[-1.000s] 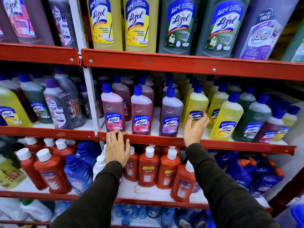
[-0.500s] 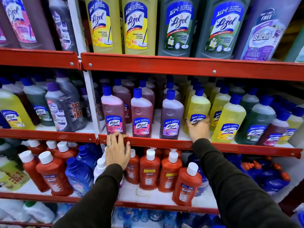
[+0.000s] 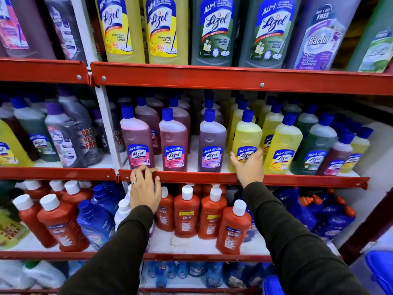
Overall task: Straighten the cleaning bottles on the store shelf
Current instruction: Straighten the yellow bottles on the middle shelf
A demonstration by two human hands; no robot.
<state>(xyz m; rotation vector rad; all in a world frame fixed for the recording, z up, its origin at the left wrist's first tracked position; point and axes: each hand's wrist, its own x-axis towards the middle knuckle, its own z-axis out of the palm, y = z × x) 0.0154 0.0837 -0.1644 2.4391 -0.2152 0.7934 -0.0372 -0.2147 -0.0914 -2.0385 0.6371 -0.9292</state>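
A shop, cleaning-goods aisle: red metal shelf rails w/ white shelf boards, stacked in tiers. Many identical Lizol bottles in rows front to back; Bactin bottles below; "Buy 1 get 1 free" label far right.

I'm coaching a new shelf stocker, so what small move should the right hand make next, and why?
Probably close the right hand round the yellow Lizol bottle and turn it label-forward, level with the purple Lizol bottle. The open fingers already rest on its label at the base, and it leans slightly. The left hand just rests on the red shelf rail.
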